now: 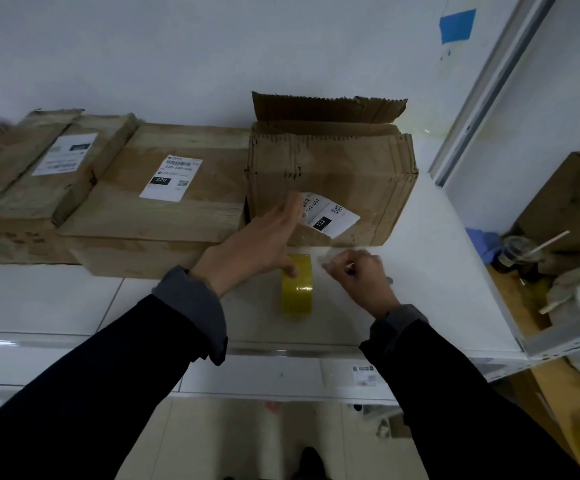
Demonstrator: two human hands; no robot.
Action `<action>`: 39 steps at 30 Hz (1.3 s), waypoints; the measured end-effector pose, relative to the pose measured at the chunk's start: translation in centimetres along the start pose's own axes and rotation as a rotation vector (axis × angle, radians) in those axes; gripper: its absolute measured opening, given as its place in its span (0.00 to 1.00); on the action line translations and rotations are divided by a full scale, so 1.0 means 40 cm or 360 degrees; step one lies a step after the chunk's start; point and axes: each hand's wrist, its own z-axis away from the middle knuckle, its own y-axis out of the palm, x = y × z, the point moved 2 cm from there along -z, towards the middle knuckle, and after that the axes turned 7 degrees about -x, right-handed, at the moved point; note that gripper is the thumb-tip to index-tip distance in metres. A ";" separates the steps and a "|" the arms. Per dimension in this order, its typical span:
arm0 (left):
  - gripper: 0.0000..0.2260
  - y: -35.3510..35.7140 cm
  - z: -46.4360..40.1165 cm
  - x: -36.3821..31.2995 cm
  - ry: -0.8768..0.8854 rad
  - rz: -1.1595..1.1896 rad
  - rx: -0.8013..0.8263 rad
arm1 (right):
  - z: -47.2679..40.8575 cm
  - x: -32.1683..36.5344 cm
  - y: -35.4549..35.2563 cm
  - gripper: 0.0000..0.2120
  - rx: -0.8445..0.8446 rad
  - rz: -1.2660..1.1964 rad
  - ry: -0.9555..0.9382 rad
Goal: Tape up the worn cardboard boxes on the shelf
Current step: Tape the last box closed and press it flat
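Left hand (264, 240): fingers straight and spread, reaching up toward the label (330, 214) on the near face of the box (333, 174); thumb resting on top of the tape roll (297, 284), holding nothing in a curl. Right hand (357, 275): fingers curled, pinching what looks like a clear strip of tape (330, 254) pulled off the roll; blurred, so exact grip hard to tell, and something thin and dark may be tucked in the fingers.

Roll: yellow, standing on edge on the white shelf (437, 271), just in front of the box, between the two hands. Probably light and stiff, prone to rolling if left unsteadied; best held through the core or pinned from above. Strip: thin, limp, sticky, likely to fold on itself; better kept taut by its free end.

Box: brown corrugated, creased in many vertical ridges, back flap (326, 107) torn and standing up, label peeling at one corner. Likely soft and weak at the edges; worth pressing on flat faces, not the torn rim.

Further left: two flatter boxes (163, 202) (39, 181), labelled, pressed side by side against the wall.
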 end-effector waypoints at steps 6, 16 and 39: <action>0.37 0.003 -0.010 0.003 0.0030 0.0056 -0.0009 | -0.038 -0.049 0.004 0.07 0.0077 0.0565 -0.0171; 0.35 0.007 -0.036 0.022 0.0017 0.0115 -0.0001 | 0.059 0.074 -0.102 0.08 -0.0155 -0.0057 -0.0910; 0.33 0.016 -0.006 0.015 0.0108 0.0196 -0.0080 | 0.053 0.189 -0.043 0.08 -0.0162 0.0647 -0.1111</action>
